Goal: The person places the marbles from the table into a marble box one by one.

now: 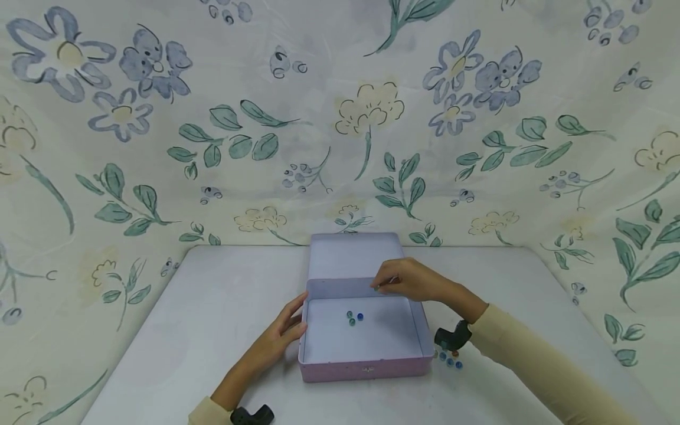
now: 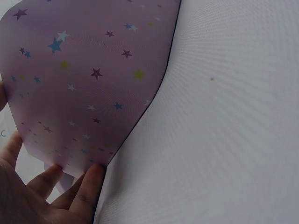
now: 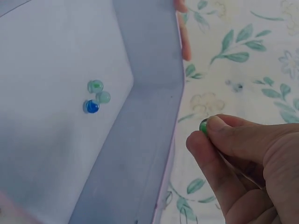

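Observation:
A pink box (image 1: pixel 366 370) with a pale inside stands on the table, its lid (image 1: pixel 356 255) tilted back. Inside lie two green marbles (image 1: pixel 352 322) and a blue marble (image 1: pixel 360 317), close together. Over the back right part of the box, my right hand (image 1: pixel 417 280) pinches a green marble (image 3: pixel 203 126) between thumb and fingertip. My left hand (image 1: pixel 276 337) rests against the box's left side with fingers spread. The left wrist view shows its fingertips touching the star-patterned outer wall (image 2: pixel 84 93).
Several loose marbles (image 1: pixel 450 362), blue and orange among them, lie on the white table (image 1: pixel 228 295) beside the box's right wall, under the right wrist's black camera (image 1: pixel 453 336). A flowered cloth (image 1: pixel 319 118) hangs behind the table.

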The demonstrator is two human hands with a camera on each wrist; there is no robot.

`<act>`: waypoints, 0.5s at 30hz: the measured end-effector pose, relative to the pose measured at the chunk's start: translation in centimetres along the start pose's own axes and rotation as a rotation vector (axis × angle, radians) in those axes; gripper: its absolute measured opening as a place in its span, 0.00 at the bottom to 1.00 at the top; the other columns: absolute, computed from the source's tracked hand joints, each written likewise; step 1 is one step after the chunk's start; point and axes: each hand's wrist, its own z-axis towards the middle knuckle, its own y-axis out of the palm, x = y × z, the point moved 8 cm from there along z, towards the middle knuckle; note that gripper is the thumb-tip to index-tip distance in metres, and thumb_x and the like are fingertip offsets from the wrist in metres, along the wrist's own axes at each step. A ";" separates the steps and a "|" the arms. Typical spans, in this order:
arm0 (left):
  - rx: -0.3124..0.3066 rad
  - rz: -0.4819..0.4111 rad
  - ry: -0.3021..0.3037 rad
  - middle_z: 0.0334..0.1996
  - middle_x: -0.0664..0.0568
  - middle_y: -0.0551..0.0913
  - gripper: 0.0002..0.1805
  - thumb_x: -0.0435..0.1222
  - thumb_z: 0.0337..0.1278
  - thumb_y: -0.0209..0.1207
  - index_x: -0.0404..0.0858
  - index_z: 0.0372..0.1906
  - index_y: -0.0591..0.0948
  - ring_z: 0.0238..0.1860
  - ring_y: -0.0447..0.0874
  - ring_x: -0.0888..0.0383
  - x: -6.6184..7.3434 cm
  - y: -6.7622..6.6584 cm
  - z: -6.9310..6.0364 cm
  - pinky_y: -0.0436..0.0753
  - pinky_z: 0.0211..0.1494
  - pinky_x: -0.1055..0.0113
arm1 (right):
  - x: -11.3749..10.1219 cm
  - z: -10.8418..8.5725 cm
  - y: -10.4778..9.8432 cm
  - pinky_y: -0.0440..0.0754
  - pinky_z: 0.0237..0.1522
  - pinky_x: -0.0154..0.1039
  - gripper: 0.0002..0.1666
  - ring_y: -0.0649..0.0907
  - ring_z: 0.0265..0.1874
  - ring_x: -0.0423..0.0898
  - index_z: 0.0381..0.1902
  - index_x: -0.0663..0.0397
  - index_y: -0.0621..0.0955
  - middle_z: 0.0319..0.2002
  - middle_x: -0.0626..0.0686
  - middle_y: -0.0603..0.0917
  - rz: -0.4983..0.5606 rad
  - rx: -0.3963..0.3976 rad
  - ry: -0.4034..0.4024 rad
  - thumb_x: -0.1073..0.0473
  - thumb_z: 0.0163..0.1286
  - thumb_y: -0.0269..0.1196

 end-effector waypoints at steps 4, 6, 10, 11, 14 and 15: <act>-0.003 -0.008 0.000 0.80 0.38 0.45 0.35 0.40 0.76 0.48 0.49 0.81 0.50 0.75 0.53 0.26 -0.2 0.0 -0.1 0.66 0.69 0.31 | -0.1 1.7 1.3 0.85 0.45 0.28 0.11 0.86 0.40 0.39 0.45 0.59 0.88 0.39 0.49 0.88 -0.016 -0.039 -0.014 0.69 0.65 0.67; -0.004 -0.011 -0.002 0.81 0.38 0.45 0.35 0.40 0.76 0.48 0.49 0.81 0.50 0.75 0.53 0.26 -0.2 0.1 -0.1 0.66 0.69 0.31 | -0.1 2.4 2.1 0.84 0.45 0.27 0.11 0.85 0.39 0.39 0.46 0.61 0.88 0.38 0.50 0.88 -0.023 -0.063 -0.024 0.69 0.65 0.67; -0.001 -0.003 -0.006 0.81 0.39 0.45 0.35 0.40 0.76 0.48 0.50 0.81 0.50 0.75 0.53 0.26 -0.2 0.2 -0.2 0.65 0.69 0.31 | 0.0 3.6 3.5 0.84 0.44 0.26 0.11 0.86 0.39 0.39 0.45 0.61 0.88 0.38 0.51 0.88 -0.041 -0.093 -0.041 0.70 0.65 0.67; 0.000 -0.001 -0.006 0.81 0.39 0.45 0.35 0.40 0.76 0.48 0.50 0.81 0.50 0.75 0.53 0.27 -0.2 0.1 -0.1 0.65 0.69 0.31 | 0.0 3.8 3.8 0.84 0.44 0.26 0.11 0.86 0.39 0.39 0.45 0.61 0.88 0.38 0.51 0.88 -0.045 -0.100 -0.039 0.70 0.65 0.66; 0.005 0.008 -0.004 0.81 0.40 0.46 0.35 0.40 0.76 0.48 0.50 0.81 0.50 0.75 0.54 0.27 -0.2 0.0 -0.1 0.65 0.70 0.32 | -0.1 4.4 4.7 0.83 0.44 0.26 0.10 0.86 0.39 0.40 0.45 0.62 0.88 0.38 0.51 0.88 -0.052 -0.118 -0.032 0.70 0.65 0.67; 0.006 0.011 -0.002 0.81 0.40 0.46 0.35 0.40 0.76 0.48 0.50 0.81 0.50 0.75 0.54 0.27 -0.2 0.0 -0.1 0.65 0.70 0.32 | -0.1 4.5 5.1 0.83 0.44 0.25 0.10 0.86 0.39 0.40 0.45 0.62 0.88 0.39 0.51 0.88 -0.054 -0.126 -0.026 0.70 0.65 0.67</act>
